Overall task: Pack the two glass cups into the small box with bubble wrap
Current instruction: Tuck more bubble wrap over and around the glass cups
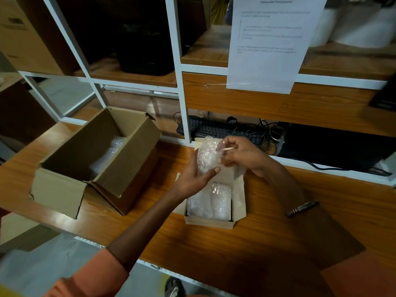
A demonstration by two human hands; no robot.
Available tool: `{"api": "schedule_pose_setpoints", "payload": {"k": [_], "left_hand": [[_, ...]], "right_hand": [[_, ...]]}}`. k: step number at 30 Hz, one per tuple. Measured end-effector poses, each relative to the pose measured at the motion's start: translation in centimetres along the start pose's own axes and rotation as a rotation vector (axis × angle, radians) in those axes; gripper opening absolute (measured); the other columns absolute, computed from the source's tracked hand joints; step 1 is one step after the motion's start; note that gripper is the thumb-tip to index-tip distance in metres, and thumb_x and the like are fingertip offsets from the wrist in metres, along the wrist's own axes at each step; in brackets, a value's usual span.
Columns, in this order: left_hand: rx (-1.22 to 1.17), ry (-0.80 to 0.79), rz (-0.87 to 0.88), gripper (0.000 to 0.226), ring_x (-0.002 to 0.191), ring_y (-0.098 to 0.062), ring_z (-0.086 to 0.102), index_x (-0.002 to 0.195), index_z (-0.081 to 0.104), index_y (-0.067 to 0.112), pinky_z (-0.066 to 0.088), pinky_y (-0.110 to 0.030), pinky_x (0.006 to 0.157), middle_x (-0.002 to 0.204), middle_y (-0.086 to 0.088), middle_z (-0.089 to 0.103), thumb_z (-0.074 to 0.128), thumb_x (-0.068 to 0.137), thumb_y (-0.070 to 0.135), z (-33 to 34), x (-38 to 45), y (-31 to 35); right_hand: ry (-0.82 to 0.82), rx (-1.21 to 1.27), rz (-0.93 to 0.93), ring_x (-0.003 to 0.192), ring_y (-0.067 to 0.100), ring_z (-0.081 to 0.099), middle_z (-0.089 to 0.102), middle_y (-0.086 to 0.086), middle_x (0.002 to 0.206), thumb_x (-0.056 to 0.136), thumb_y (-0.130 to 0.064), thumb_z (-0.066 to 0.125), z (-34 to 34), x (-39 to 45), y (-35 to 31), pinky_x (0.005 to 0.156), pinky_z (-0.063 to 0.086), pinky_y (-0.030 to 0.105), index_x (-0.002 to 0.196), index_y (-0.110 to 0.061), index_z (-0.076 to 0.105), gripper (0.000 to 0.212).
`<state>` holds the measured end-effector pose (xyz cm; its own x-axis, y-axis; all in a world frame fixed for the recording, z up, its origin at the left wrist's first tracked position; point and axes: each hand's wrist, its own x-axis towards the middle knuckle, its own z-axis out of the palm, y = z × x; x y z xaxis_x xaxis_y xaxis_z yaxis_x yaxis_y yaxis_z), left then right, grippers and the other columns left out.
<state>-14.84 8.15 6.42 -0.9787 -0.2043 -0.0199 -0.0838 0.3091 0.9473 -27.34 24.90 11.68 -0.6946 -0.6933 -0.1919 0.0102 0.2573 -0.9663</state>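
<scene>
Both hands are up above the small box [209, 220], working on a wrapped cup [206, 157] held in the air. The left hand [192, 179] cradles the bundle from below and behind, thumb pressed across the bubble wrap, fingers [196, 159] curled round the far side. The right hand [242, 155] pinches something thin and pale at the top of the bundle; it looks like a tab of tape or a loose edge of wrap, though the blur leaves that unsettled.

Down in the small box, sitting open on the desk [278, 221] right under the hands, there is already a bubble-wrapped bundle [209, 202], filling most of what shows of the inside. So this reads as the second cup getting its wrap closed off before it goes in.

To do this well, I'd say: keep the left grip firm but not crushing, since glass under wrap gives no warning. Fold the loose end flat against the bundle, not bunched, because the space left in that box looks tight. Lower it in beside the first bundle rather than on top, and ease it down instead of forcing it.

Off to the left stands a larger cardboard box [96, 161], flaps open, with more bubble wrap [111, 151] inside if padding is needed.
</scene>
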Motion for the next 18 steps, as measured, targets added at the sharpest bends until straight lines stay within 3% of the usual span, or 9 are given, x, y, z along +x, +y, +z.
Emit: {"api": "schedule_pose_setpoints", "payload": {"k": [3,6,9,11,14,18], "left_hand": [[0.094,0.150,0.063,0.092,0.127,-0.008,0.061,0.158,0.030,0.027,0.057,-0.042,0.103,0.143,0.010,0.059,0.083,0.086,0.047,-0.6,0.7,-1.0],[0.148,0.177,0.202,0.097,0.138,-0.008,0.052,0.162,0.027,0.033,0.052,-0.038,0.108,0.154,0.007,0.051,0.084,0.085,0.048,-0.8,0.7,-1.3],[0.238,0.164,0.234,0.100,0.143,-0.008,0.044,0.164,0.020,0.037,0.047,-0.029,0.107,0.161,0.006,0.041,0.081,0.086,0.053,-0.7,0.9,-1.0],[0.114,0.128,0.180,0.099,0.141,-0.011,0.049,0.163,0.021,0.037,0.050,-0.033,0.108,0.159,0.004,0.044,0.080,0.086,0.055,-1.2,1.3,-0.7],[-0.194,0.043,-0.018,0.085,0.122,-0.022,0.068,0.153,0.039,0.033,0.063,-0.047,0.093,0.145,-0.002,0.058,0.085,0.084,0.051,-2.5,1.5,-0.1],[-0.486,-0.194,-0.172,0.054,0.105,-0.035,0.076,0.138,0.059,0.013,0.063,-0.044,0.093,0.130,-0.015,0.071,0.077,0.092,0.035,-2.7,1.0,0.8]], "right_hand": [[0.055,0.076,0.092,0.113,0.024,0.071,0.067,0.004,0.127,0.085,-0.007,0.083,1.4,0.8,-0.2,0.086,0.064,0.047,0.121,-0.024,0.064,0.044],[0.056,0.114,0.126,0.106,0.023,0.076,0.071,0.003,0.124,0.073,-0.032,0.095,3.1,1.2,-0.3,0.087,0.064,0.050,0.127,-0.030,0.059,0.065],[0.094,0.149,0.096,0.103,0.021,0.077,0.076,0.004,0.119,0.070,-0.024,0.097,3.7,1.8,-0.8,0.089,0.064,0.050,0.134,-0.023,0.059,0.074],[0.101,0.167,0.068,0.106,0.022,0.077,0.076,0.006,0.120,0.066,-0.021,0.099,3.2,2.1,-0.9,0.092,0.062,0.051,0.136,-0.022,0.057,0.082],[0.081,0.267,0.030,0.113,0.026,0.074,0.073,0.009,0.126,0.071,-0.006,0.094,2.2,2.0,-0.7,0.098,0.059,0.053,0.132,-0.025,0.058,0.074],[-0.059,0.360,-0.008,0.122,0.042,0.067,0.067,0.024,0.132,0.076,0.005,0.085,1.4,2.3,-0.1,0.104,0.052,0.061,0.143,-0.013,0.051,0.077]]}}
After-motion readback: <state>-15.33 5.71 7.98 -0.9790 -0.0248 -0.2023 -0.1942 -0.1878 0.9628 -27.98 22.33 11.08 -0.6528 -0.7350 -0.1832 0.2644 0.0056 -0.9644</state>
